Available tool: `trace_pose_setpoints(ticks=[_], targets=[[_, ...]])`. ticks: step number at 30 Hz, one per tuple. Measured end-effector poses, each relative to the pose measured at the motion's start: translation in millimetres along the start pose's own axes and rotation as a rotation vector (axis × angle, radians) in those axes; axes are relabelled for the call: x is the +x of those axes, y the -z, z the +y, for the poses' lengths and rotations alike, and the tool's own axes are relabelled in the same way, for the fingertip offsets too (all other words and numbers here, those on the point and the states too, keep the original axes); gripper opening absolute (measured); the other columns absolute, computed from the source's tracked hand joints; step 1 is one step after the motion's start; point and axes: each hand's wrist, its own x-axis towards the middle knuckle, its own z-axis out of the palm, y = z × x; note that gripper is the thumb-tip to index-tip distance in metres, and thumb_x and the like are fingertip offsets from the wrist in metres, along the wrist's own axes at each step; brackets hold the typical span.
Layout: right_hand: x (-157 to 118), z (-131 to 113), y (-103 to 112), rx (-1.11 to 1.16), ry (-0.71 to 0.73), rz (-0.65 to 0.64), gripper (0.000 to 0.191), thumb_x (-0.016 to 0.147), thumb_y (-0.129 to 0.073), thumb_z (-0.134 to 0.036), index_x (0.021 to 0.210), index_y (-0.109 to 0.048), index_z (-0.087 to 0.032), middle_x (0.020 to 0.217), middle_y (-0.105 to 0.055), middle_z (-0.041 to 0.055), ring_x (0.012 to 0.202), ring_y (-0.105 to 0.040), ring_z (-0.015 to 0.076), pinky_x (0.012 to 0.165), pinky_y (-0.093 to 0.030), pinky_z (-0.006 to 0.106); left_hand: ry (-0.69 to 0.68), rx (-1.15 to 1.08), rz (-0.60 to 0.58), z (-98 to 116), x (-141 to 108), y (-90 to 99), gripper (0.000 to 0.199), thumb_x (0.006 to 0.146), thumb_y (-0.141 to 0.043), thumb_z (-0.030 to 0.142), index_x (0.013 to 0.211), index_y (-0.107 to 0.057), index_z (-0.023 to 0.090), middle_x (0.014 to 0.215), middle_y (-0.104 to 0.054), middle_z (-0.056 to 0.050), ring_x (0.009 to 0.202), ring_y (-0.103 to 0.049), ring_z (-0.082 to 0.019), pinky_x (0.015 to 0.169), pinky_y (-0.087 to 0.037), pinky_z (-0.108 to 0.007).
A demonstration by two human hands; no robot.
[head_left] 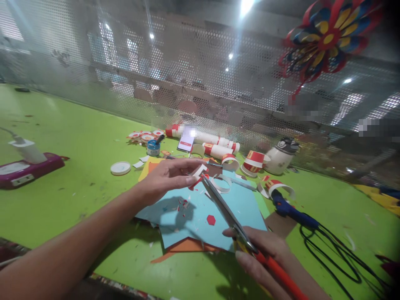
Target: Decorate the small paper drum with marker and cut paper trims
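My left hand pinches a small red and white piece of paper between thumb and fingers. In my right hand are long scissors with red handles. Their blade tips meet the edge of the paper piece. Beneath both hands lies a light blue sheet of paper, with orange paper showing under its front edge. A red paper hexagon and tiny red and white scraps rest on the blue sheet.
Behind are paper cups, cut cup rings, a phone, a blue jar, a white lid and a flask. A blue glue gun trails its cable at right. A power strip is at left.
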Motion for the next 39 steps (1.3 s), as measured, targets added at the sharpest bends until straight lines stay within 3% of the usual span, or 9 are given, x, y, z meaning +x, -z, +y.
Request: trace_pose_setpoints(ticks=[3,9,16,39], targets=[[3.5,-1.1,3.0,0.008,0.038,0.022,0.026,0.088,-0.059,-0.038,0.107,-0.073,-0.026,0.093,-0.077,0.0041,0.081,-0.072,0.0200,0.070,-0.055,0.026,0.020,0.004,0.015,-0.7,0.2,0.3,0.037,0.079,-0.074,0.030,0.115,-0.070,0.019,0.103,-0.067,-0.008,0.079,-0.059,-0.014,0.071,-0.048,-0.028],[5.2,1.1,5.6,-0.015,0.086,-0.071,0.028,0.090,-0.056,-0.034,0.109,-0.071,-0.020,0.087,-0.077,0.0056,0.075,-0.073,0.0199,0.058,-0.055,0.022,0.024,0.008,0.022,-2.0,0.1,0.6,0.038,0.080,-0.074,0.031,0.116,-0.069,0.019,0.103,-0.068,-0.007,0.080,-0.059,-0.014,0.071,-0.048,-0.027],[7.6,-3.9,5.3,-0.028,0.138,-0.017,0.026,0.088,-0.058,-0.032,0.108,-0.072,-0.021,0.088,-0.078,0.0044,0.075,-0.073,0.0190,0.059,-0.055,0.021,0.052,0.035,0.028,-3.2,0.5,1.6,0.047,0.079,-0.074,0.035,0.122,-0.066,0.017,0.103,-0.069,-0.011,0.082,-0.061,-0.018,0.070,-0.048,-0.029],[7.8,-1.7,4.6,-0.029,0.123,-0.022,0.026,0.088,-0.059,-0.032,0.105,-0.074,-0.020,0.088,-0.079,0.0054,0.073,-0.074,0.0206,0.059,-0.056,0.021,0.032,0.012,-0.050,-2.0,0.8,4.0,0.040,0.081,-0.070,0.031,0.119,-0.069,0.019,0.100,-0.070,-0.010,0.084,-0.060,-0.019,0.070,-0.047,-0.029]])
